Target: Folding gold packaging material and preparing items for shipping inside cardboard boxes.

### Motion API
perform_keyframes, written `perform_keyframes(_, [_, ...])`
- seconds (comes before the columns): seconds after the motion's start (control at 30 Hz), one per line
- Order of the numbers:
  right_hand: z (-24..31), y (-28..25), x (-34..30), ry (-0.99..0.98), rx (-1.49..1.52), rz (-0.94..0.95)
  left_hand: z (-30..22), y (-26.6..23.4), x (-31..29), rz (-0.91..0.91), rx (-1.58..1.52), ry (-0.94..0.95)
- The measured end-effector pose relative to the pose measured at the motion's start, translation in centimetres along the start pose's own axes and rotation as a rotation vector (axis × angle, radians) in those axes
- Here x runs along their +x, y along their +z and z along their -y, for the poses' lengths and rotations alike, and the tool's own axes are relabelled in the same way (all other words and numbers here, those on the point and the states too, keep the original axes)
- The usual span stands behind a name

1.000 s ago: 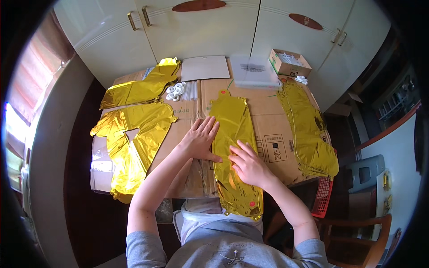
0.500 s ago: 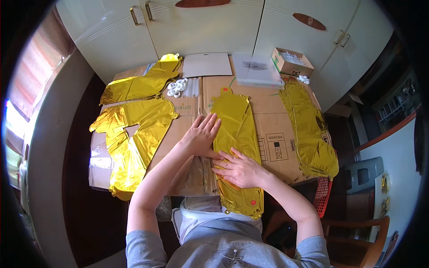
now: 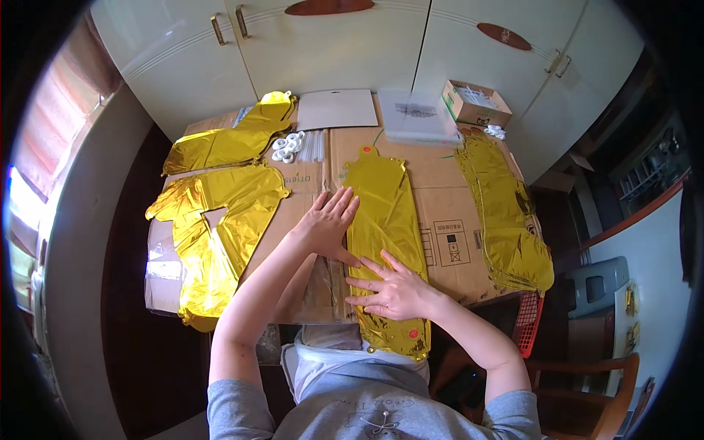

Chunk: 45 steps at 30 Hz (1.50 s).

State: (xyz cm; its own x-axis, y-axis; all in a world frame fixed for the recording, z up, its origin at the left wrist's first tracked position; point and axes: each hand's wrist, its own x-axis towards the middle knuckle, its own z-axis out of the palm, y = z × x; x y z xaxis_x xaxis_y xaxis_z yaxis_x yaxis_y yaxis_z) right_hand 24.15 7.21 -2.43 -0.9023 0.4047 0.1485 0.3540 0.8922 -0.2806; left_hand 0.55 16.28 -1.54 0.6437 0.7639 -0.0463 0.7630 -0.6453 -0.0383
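Note:
A long flat gold foil balloon (image 3: 378, 191) lies in front of me, its near end hanging past the table's front edge. Red round marks show at both of its ends. My left hand (image 3: 330, 224) rests flat at the balloon's left edge, fingers stretched out. Lower down, my right hand (image 3: 396, 290) presses on the foil with its fingers spread. The left thumb and the right fingertips are close together. Neither hand grips anything.
Cardboard (image 3: 308, 264) covers the table. Other gold foil balloons lie left (image 3: 235, 213), far left (image 3: 220, 143) and right (image 3: 502, 213). Along the back are white rolls (image 3: 287, 147), clear straws (image 3: 313, 145), a grey board (image 3: 337, 108), a plastic sheet (image 3: 418, 121) and a small box (image 3: 477, 104).
My right hand has slid slightly down the foil, and its fingers have spread wider. The left hand stays nearly in place.

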Motion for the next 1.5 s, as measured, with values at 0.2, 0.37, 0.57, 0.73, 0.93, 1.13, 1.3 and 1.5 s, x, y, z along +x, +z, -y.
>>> perform_keyframes(0.2, [0.1,0.1,-0.2,-0.002,0.009,-0.012,1.0,0.7,0.7,-0.019,-0.006,-0.096])
perform_keyframes(0.37, [0.2,0.2,-0.3,-0.014,-0.012,-0.01,1.9,0.6,1.8,0.006,-0.028,-0.198])
perform_keyframes(0.57, [0.1,0.5,-0.4,-0.029,-0.076,0.008,2.3,0.4,3.2,0.024,-0.029,-0.295])
perform_keyframes(0.73, [0.2,0.5,-0.5,-0.034,-0.12,0.031,2.5,0.5,4.4,0.018,-0.062,-0.41])
perform_keyframes(0.93, [0.4,0.2,-0.2,-0.042,-0.125,0.044,3.3,0.0,4.3,-0.156,0.047,-0.533])
perform_keyframes(1.13, [-0.2,0.8,-0.7,-0.032,-0.103,0.016,-1.9,-0.2,-1.8,-0.104,0.011,-0.057])
perform_keyframes(1.3, [0.0,0.6,-0.4,-0.026,-0.079,0.004,-2.9,1.0,-3.6,-0.203,-0.127,-0.053])
perform_keyframes(1.5, [0.1,0.7,-0.2,0.005,-0.049,-0.003,-2.0,0.2,-2.9,-0.175,-0.087,-0.062])
